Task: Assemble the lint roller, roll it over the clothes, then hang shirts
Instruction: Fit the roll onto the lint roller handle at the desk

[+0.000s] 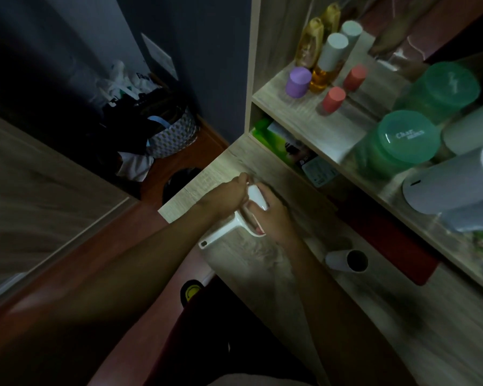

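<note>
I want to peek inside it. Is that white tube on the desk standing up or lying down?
Lying down. The white tube rests on its side on the desk, its dark open end facing the camera, apart from both hands.

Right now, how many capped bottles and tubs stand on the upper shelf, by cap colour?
Purple cap: 1
Red caps: 2
Pale grey caps: 2
Amber bottles: 2
Green tubs: 2
Total: 9; some may be mirror reflections.
</note>
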### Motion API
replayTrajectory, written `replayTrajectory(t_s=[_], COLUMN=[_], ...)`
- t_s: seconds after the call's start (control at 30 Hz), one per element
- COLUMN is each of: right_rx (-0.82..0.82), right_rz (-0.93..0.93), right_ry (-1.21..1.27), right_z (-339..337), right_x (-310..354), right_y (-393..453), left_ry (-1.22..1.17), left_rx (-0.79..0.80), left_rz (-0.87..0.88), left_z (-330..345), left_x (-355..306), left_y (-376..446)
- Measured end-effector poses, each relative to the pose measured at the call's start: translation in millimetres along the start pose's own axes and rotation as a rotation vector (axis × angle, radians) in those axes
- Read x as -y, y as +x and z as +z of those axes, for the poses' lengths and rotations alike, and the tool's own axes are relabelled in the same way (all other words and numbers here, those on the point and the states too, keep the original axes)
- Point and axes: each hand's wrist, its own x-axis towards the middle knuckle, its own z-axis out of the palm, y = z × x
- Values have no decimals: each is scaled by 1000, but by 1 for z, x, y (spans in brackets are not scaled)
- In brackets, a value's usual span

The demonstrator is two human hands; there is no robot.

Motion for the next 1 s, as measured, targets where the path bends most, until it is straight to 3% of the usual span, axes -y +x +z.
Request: replayTrajectory(t_s=[0.23, 0.73, 1.0], right_rx=[3, -124, -151], right_rz=[56, 238, 303], right_ry=[162, 507, 523], right_z=[-5, 2, 9], right_x=[-1, 0, -17], right_y=[1, -8, 6], left_ry=[174, 4, -4], left_rx=[-111, -140, -138], left_rz=[109, 197, 280], left_z=[9, 24, 25], left_x=[6, 5, 9], left_y=[0, 9, 13])
